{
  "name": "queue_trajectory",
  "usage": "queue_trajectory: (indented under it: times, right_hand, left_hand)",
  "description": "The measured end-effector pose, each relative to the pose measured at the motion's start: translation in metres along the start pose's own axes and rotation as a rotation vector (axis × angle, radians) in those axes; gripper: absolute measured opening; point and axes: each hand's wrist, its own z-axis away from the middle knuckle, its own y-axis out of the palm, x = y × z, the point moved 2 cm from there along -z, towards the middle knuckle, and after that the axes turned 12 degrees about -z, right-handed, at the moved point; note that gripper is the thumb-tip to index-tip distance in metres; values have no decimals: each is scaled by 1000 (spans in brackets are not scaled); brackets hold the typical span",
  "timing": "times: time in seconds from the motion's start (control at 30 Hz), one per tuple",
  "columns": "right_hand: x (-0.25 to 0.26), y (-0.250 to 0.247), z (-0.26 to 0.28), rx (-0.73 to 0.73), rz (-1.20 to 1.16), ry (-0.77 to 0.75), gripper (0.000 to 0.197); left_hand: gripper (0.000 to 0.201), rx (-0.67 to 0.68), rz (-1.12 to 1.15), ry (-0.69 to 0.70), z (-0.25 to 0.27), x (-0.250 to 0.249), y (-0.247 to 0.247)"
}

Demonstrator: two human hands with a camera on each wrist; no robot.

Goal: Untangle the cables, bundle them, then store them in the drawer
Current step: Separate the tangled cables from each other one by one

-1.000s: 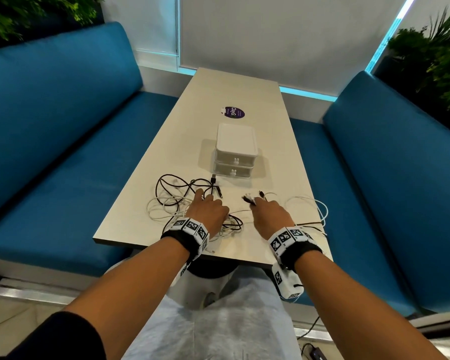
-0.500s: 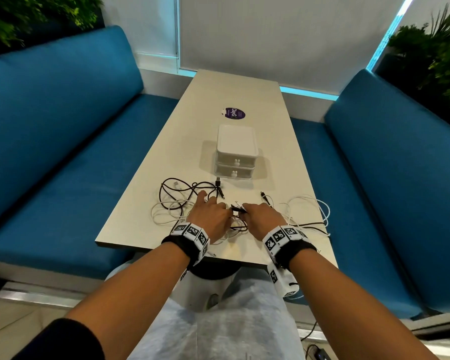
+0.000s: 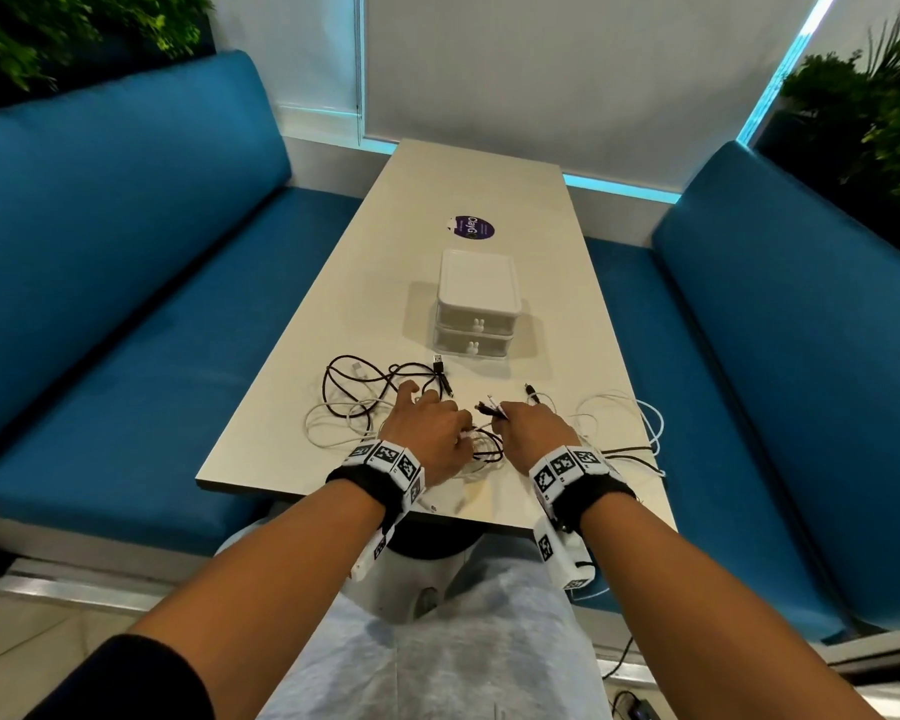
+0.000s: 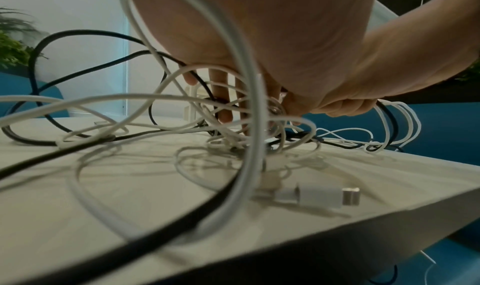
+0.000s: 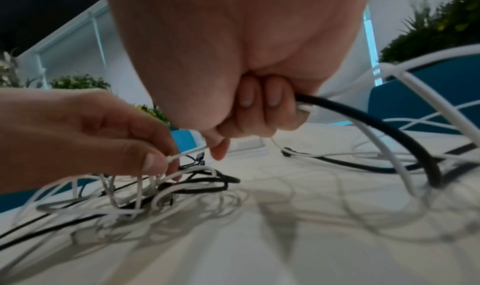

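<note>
Black and white cables (image 3: 354, 379) lie tangled on the near end of the pale table (image 3: 489, 174). My left hand (image 3: 427, 428) sits on the knot and pinches a thin white cable (image 5: 179, 156) between thumb and finger. Just right of it, my right hand (image 3: 536, 431) grips a black cable (image 5: 363, 117) and a white one in its curled fingers (image 5: 259, 108), with plug ends (image 3: 492, 410) sticking out towards the left hand. A white USB plug (image 4: 322, 195) lies near the table's front edge. Behind the cables the white two-drawer unit (image 3: 476, 304) stands with both drawers shut.
Blue benches run along the left (image 3: 126, 304) and right (image 3: 775, 356) of the table. A purple sticker (image 3: 471, 227) lies beyond the drawer unit. White cable loops (image 3: 640, 418) reach the table's right edge. Plants stand in both back corners.
My right hand has moved left with the cable ends until it nearly meets the left hand. The left hand has shifted slightly right over the knot.
</note>
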Motion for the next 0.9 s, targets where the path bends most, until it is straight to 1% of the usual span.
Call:
queue_trajectory:
  times: [0.13, 0.23, 0.37, 0.47, 0.5, 0.57, 0.6, 0.67, 0.73, 0.8, 0.9]
  right_hand:
    - [-20, -17, 1, -70, 65, 144, 23]
    - [-48, -40, 10, -118, 186, 240, 23]
    - [-82, -58, 26, -115, 236, 356, 20]
    - [-85, -63, 27, -137, 235, 397, 21]
    - [-82, -63, 25, -150, 196, 373, 21]
    - [-73, -58, 19, -183, 105, 248, 19]
    - [-67, -54, 17, -185, 76, 172, 20]
    - [-53, -44, 14, -165, 52, 82, 26]
    - [-41, -34, 11, -141, -46, 59, 31]
    - [-32, -24, 4, -100, -100, 46, 34]
    - [-20, -8, -5, 45, -120, 41, 32]
  left_hand:
    - [25, 34, -3, 1, 4, 10, 8]
    - [26, 63, -13, -1, 6, 18, 10]
    - [26, 95, -33, 12, 4, 18, 5]
    - [27, 128, -34, 15, 1, 16, 0]
    - [27, 149, -31, 16, 0, 16, -1]
    - [25, 178, -39, 15, -3, 15, -5]
    - [23, 192, -46, 12, -4, 14, -7]
    - [19, 214, -60, 13, -6, 13, -10]
    - [19, 202, -57, 1, -8, 11, -12]
    - [25, 169, -32, -29, -10, 11, -16]
    - [19, 111, -6, -51, -13, 14, -14]
